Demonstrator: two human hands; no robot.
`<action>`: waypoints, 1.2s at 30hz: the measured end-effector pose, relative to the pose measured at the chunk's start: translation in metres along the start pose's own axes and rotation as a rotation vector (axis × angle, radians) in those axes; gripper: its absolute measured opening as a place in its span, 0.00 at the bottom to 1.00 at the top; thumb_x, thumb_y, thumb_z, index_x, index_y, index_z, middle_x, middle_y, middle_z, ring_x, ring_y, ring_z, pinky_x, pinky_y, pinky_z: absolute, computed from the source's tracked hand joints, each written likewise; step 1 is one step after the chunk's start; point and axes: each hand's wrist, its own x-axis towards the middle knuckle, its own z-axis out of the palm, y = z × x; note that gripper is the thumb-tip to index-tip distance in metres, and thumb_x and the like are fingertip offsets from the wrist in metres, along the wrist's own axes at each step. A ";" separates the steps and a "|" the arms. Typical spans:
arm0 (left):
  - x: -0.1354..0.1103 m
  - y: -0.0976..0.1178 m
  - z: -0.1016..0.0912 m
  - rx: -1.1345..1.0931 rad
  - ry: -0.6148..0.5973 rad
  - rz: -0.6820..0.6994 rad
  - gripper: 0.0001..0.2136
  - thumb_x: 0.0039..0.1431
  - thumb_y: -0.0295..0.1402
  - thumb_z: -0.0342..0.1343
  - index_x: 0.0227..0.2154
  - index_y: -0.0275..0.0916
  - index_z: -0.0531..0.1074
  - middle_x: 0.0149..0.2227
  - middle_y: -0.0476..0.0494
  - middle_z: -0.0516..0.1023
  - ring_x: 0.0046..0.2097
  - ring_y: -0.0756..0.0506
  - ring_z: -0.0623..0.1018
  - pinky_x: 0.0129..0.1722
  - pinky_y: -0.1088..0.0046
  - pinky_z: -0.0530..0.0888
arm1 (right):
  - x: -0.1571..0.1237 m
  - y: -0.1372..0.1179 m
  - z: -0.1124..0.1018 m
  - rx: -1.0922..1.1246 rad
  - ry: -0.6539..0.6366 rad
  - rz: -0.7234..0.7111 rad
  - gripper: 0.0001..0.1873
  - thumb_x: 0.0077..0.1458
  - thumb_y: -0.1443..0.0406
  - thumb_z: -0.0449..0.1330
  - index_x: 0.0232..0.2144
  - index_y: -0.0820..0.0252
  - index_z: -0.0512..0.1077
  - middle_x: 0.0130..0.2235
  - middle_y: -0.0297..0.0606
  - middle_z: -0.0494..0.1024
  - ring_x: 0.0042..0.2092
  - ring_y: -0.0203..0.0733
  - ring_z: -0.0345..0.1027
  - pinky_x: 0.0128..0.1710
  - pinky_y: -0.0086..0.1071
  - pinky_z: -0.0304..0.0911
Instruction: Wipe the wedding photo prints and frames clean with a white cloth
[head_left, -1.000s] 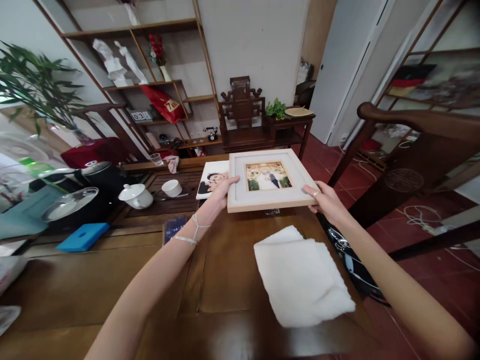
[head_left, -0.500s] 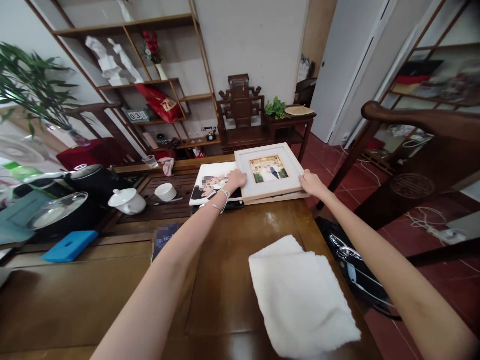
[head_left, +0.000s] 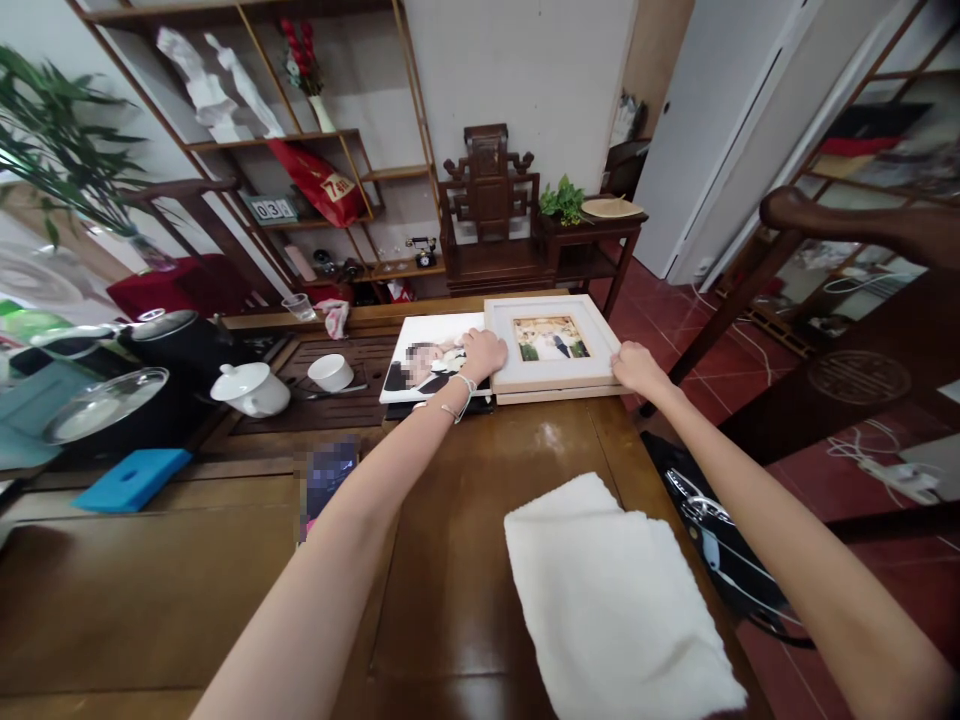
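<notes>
A white picture frame (head_left: 551, 348) with a photo in its middle lies flat at the far right of the wooden table (head_left: 187, 560), stacked on another frame of the same size. My left hand (head_left: 481, 352) grips its left edge, fingers curled over the border. My right hand (head_left: 636, 366) holds its near right corner. A frameless photo print (head_left: 427, 362) lies to the left of the frame, partly under my left hand.
A folded white towel (head_left: 615, 600) lies near me on the right. A phone (head_left: 326, 475), blue pad (head_left: 131, 478), white lidded cup (head_left: 251, 388), small cup (head_left: 330, 372) and kettle (head_left: 176, 340) sit to the left. A dark chair (head_left: 847, 330) stands beside the table on the right.
Both hands carried the white frame away from me and lowered it from the air onto the other frame at the table's far end. It now lies flat there.
</notes>
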 end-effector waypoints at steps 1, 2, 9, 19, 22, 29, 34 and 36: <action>-0.003 0.002 0.000 -0.002 -0.006 0.002 0.22 0.68 0.36 0.44 0.53 0.20 0.67 0.57 0.18 0.65 0.60 0.29 0.64 0.56 0.53 0.60 | 0.000 0.002 -0.002 -0.003 -0.010 0.011 0.18 0.60 0.66 0.49 0.48 0.75 0.66 0.49 0.65 0.70 0.50 0.60 0.67 0.51 0.47 0.61; -0.006 0.004 0.000 -0.005 -0.012 0.004 0.22 0.67 0.36 0.43 0.53 0.20 0.66 0.58 0.18 0.64 0.60 0.29 0.63 0.56 0.53 0.60 | 0.001 0.004 -0.003 -0.006 -0.017 0.023 0.18 0.60 0.66 0.49 0.48 0.75 0.66 0.48 0.64 0.71 0.49 0.59 0.68 0.50 0.46 0.62; -0.012 0.009 -0.004 -0.008 -0.048 -0.008 0.22 0.68 0.36 0.43 0.55 0.20 0.65 0.59 0.15 0.62 0.61 0.27 0.63 0.55 0.50 0.61 | -0.004 0.007 -0.010 -0.009 -0.005 0.037 0.16 0.62 0.64 0.48 0.46 0.69 0.67 0.46 0.60 0.75 0.48 0.56 0.70 0.46 0.42 0.64; -0.002 -0.001 -0.016 0.055 -0.074 0.013 0.16 0.65 0.38 0.55 0.52 0.36 0.68 0.52 0.39 0.72 0.49 0.42 0.76 0.47 0.57 0.75 | -0.013 -0.006 -0.003 0.011 0.045 0.095 0.16 0.62 0.63 0.48 0.47 0.68 0.65 0.46 0.61 0.75 0.48 0.58 0.70 0.47 0.44 0.64; 0.001 0.000 -0.021 0.054 -0.089 0.016 0.18 0.65 0.41 0.53 0.52 0.34 0.70 0.53 0.32 0.73 0.53 0.36 0.74 0.52 0.54 0.71 | -0.016 -0.008 -0.004 0.018 0.050 0.130 0.17 0.61 0.62 0.48 0.47 0.68 0.66 0.46 0.62 0.74 0.48 0.59 0.70 0.47 0.47 0.64; 0.006 0.012 -0.024 0.080 -0.126 0.026 0.17 0.62 0.31 0.51 0.51 0.30 0.71 0.54 0.21 0.72 0.56 0.29 0.73 0.55 0.50 0.63 | -0.015 -0.011 -0.007 0.056 0.025 0.161 0.19 0.61 0.61 0.49 0.48 0.70 0.67 0.48 0.66 0.72 0.50 0.63 0.69 0.48 0.50 0.63; 0.009 0.017 -0.025 0.104 -0.137 0.018 0.14 0.62 0.29 0.53 0.49 0.29 0.72 0.53 0.21 0.72 0.56 0.30 0.73 0.54 0.52 0.66 | -0.021 -0.010 -0.011 0.101 -0.002 0.131 0.23 0.60 0.58 0.51 0.52 0.67 0.66 0.51 0.60 0.73 0.53 0.61 0.68 0.50 0.48 0.64; 0.012 0.018 -0.025 0.114 -0.141 0.011 0.14 0.63 0.32 0.55 0.50 0.31 0.71 0.54 0.27 0.72 0.56 0.33 0.73 0.54 0.52 0.67 | -0.030 -0.004 -0.014 0.135 -0.009 0.059 0.27 0.58 0.56 0.55 0.56 0.62 0.64 0.55 0.54 0.72 0.56 0.58 0.66 0.53 0.45 0.63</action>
